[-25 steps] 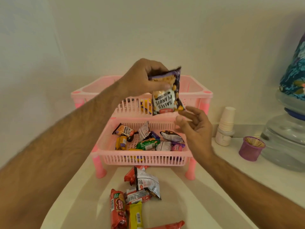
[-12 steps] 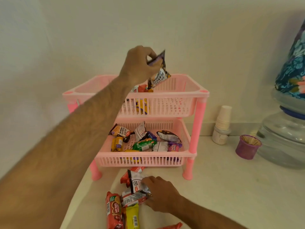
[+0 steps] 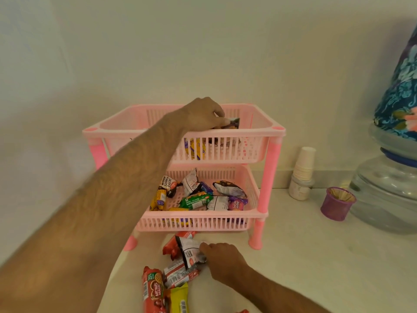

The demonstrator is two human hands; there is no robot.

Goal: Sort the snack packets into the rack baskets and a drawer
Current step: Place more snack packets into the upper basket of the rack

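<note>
So there's a pink two-tier rack (image 3: 269,168) on a white counter (image 3: 316,256) against the wall. The left hand (image 3: 203,115) is reaching down into the top basket (image 3: 259,132), fingers pinched around a dark peanut packet (image 3: 233,124) that's sitting just inside the front rim. Through the slats you can also make out a yellow packet (image 3: 197,150) already lying in that top basket.

The bottom basket (image 3: 225,223) is way fuller: a salted peanuts packet (image 3: 169,184) at the left, a yellow wrapper (image 3: 160,199) below it, a green packet (image 3: 197,201) in the middle, a couple of white ones, a purple packet (image 3: 237,204) toward the right.

In front of the rack there's a loose pile on the counter. The right hand (image 3: 222,260) is down on it, fingers closed on a white packet (image 3: 190,251) that leans against a red one. A red biscuit roll (image 3: 153,290) and a yellow bar (image 3: 179,298) lie nearer the camera.

Off to the right: a stack of paper cups (image 3: 303,163), a purple cup (image 3: 337,205), and a water jug (image 3: 388,195).
</note>
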